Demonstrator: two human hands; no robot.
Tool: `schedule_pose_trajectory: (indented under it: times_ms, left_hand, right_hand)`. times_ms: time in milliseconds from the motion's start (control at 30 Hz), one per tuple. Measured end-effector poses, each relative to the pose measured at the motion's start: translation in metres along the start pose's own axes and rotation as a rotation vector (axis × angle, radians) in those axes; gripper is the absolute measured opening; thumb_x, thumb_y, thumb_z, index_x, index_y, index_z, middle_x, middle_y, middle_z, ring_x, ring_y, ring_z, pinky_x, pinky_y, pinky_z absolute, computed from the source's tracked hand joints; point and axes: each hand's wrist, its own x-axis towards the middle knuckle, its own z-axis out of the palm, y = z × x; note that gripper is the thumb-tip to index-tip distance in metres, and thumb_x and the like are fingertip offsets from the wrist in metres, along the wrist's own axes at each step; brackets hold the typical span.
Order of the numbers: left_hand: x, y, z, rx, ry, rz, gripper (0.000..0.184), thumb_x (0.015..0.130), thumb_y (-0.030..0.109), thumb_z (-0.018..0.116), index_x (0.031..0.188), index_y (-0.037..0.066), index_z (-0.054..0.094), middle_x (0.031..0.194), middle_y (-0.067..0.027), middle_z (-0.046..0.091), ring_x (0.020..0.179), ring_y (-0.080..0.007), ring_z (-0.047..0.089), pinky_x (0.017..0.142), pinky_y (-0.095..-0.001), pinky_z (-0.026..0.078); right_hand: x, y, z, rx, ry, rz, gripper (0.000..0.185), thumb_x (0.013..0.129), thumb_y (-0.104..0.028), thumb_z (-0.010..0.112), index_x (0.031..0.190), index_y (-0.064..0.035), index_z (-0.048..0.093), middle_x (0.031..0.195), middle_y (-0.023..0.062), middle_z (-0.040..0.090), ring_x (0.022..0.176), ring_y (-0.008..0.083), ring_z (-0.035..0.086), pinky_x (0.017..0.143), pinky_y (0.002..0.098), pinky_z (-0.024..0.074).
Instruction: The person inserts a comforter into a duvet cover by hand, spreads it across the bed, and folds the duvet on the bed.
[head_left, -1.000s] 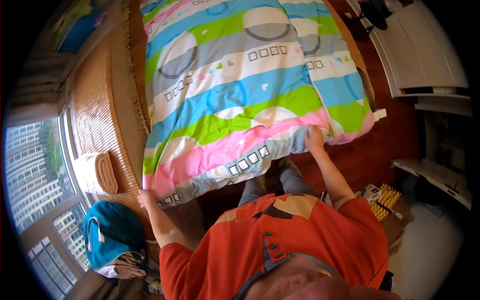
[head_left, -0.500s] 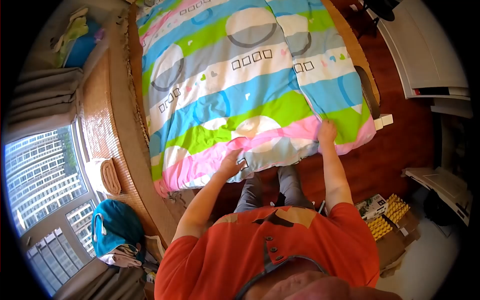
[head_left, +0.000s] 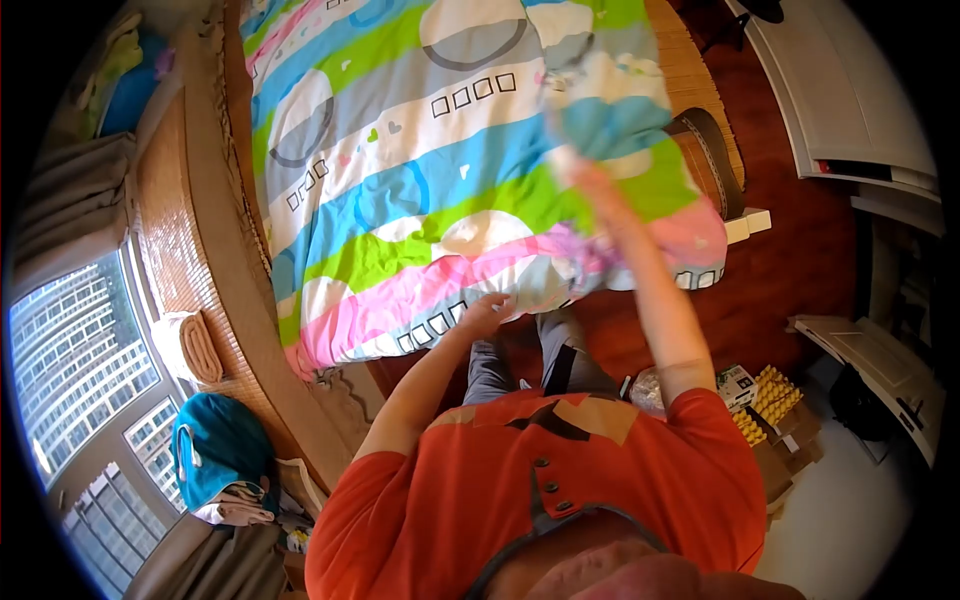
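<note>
A quilt (head_left: 400,190) with blue, green, pink, white and grey bands, printed with circles, hearts and small squares, covers most of the bed. My left hand (head_left: 485,314) is closed on its near edge, just in front of my legs. Higher up and to the right, my right hand (head_left: 588,182) is smeared by motion; it appears to grip a fold of the quilt, whose cloth is blurred beside it. The exact finger positions there do not show. At the near right, the quilt's corner hangs over the bed's end.
A woven mat (head_left: 690,60) and a dark curved band (head_left: 712,150) show on the bed's right. At the left window stand a rolled towel (head_left: 190,348) and a teal bag (head_left: 220,445). Cardboard boxes (head_left: 795,435) sit on the floor right, below a white cabinet (head_left: 840,90).
My right hand has moved away from me and leftward, shifting the quilt's right part and uncovering more of the mat. My left hand has come to the quilt's near edge.
</note>
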Motion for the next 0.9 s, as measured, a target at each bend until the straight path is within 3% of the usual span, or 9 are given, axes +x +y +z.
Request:
schedule_pose_trajectory:
  times_ms: [33, 100, 167, 300, 400, 467, 633, 767, 900]
  left_hand:
    - [0.003, 0.007, -0.01, -0.569, -0.023, -0.203, 0.054, 0.08, 0.046, 0.054, 0.123, 0.015, 0.046, 0.113, -0.0109, 0.052, 0.099, -0.0266, 0.053, 0.081, -0.0423, 0.043]
    - [-0.018, 0.077, -0.045, -1.253, -0.006, -0.153, 0.081, 0.081, 0.07, 0.025, 0.132, 0.008, 0.032, 0.13, -0.0108, 0.043, 0.107, -0.028, 0.05, 0.089, -0.0433, 0.039]
    - [-0.021, 0.086, -0.074, -1.564, 0.065, 0.186, 0.079, 0.081, 0.07, 0.021, 0.132, 0.011, 0.033, 0.13, -0.0104, 0.042, 0.11, -0.0288, 0.048, 0.095, -0.0425, 0.036]
    - [-0.007, 0.075, -0.119, -1.368, 0.172, 0.185, 0.056, 0.087, 0.047, 0.046, 0.127, 0.008, 0.04, 0.117, -0.0126, 0.053, 0.103, -0.0253, 0.052, 0.087, -0.0365, 0.043]
    - [0.014, 0.048, -0.13, -0.169, 0.404, 0.255, 0.039, 0.085, 0.032, 0.053, 0.11, 0.002, 0.052, 0.096, -0.0108, 0.058, 0.09, -0.0255, 0.055, 0.079, -0.0384, 0.043]
    - [0.033, 0.079, -0.126, -0.762, 0.552, -0.121, 0.017, 0.087, 0.019, 0.046, 0.091, 0.003, 0.052, 0.078, -0.0077, 0.054, 0.073, -0.0198, 0.053, 0.068, -0.0326, 0.045]
    - [0.038, 0.116, -0.138, -0.688, 0.837, 0.195, 0.018, 0.087, 0.019, 0.046, 0.092, 0.003, 0.054, 0.08, -0.0084, 0.055, 0.071, -0.0173, 0.054, 0.066, -0.0297, 0.046]
    - [0.002, 0.138, -0.171, -1.013, 0.696, 0.479, 0.025, 0.088, 0.021, 0.046, 0.105, 0.003, 0.052, 0.094, -0.0115, 0.059, 0.08, -0.0182, 0.057, 0.069, -0.0289, 0.047]
    - [-0.048, 0.111, -0.146, -1.124, 0.357, 0.358, 0.034, 0.092, 0.033, 0.042, 0.108, 0.004, 0.05, 0.106, -0.0088, 0.056, 0.093, -0.019, 0.057, 0.079, -0.0331, 0.046]
  right_hand:
    - [-0.028, -0.026, 0.047, -0.102, -0.27, -0.029, 0.037, 0.088, -0.02, 0.053, 0.121, -0.0046, 0.048, 0.109, 0.0031, 0.055, 0.098, 0.0116, 0.051, 0.085, 0.0259, 0.0432]
    - [-0.051, -0.006, 0.105, -0.017, -0.473, 0.184, 0.044, 0.089, -0.023, 0.051, 0.127, -0.0026, 0.042, 0.112, 0.0017, 0.054, 0.099, 0.0098, 0.049, 0.086, 0.0255, 0.0411]
    - [-0.066, 0.039, 0.142, -0.148, -0.634, 0.008, 0.047, 0.09, -0.024, 0.05, 0.129, -0.0018, 0.038, 0.111, 0.0025, 0.055, 0.098, 0.0104, 0.05, 0.086, 0.0264, 0.0414]
    - [-0.092, 0.062, 0.157, -0.492, -0.535, -0.191, 0.05, 0.08, -0.016, 0.056, 0.127, -0.0061, 0.041, 0.099, 0.0149, 0.061, 0.087, 0.0236, 0.059, 0.078, 0.0318, 0.0451]
    - [-0.105, 0.054, 0.156, -0.72, -0.379, 0.01, 0.048, 0.071, -0.009, 0.056, 0.118, -0.0059, 0.047, 0.093, 0.0201, 0.058, 0.084, 0.0342, 0.057, 0.073, 0.0383, 0.0457]
    - [-0.104, 0.069, 0.152, -0.848, -0.073, -0.196, 0.046, 0.066, -0.004, 0.054, 0.111, -0.0061, 0.049, 0.09, 0.02, 0.057, 0.083, 0.0376, 0.055, 0.07, 0.0428, 0.0453]
    - [-0.099, 0.124, 0.116, -1.135, 0.22, -0.393, 0.02, 0.068, -0.009, 0.056, 0.085, -0.0016, 0.05, 0.076, 0.0186, 0.052, 0.071, 0.0383, 0.051, 0.061, 0.0471, 0.0407]
    - [-0.129, 0.102, 0.121, -0.769, -0.017, -0.262, 0.008, 0.074, -0.008, 0.053, 0.079, -0.0033, 0.056, 0.078, 0.0186, 0.057, 0.075, 0.034, 0.056, 0.064, 0.0389, 0.0432]
    - [-0.16, 0.064, 0.155, -0.623, -0.305, -0.083, 0.015, 0.075, -0.007, 0.053, 0.089, -0.0067, 0.058, 0.079, 0.0147, 0.059, 0.077, 0.032, 0.057, 0.07, 0.0389, 0.044]
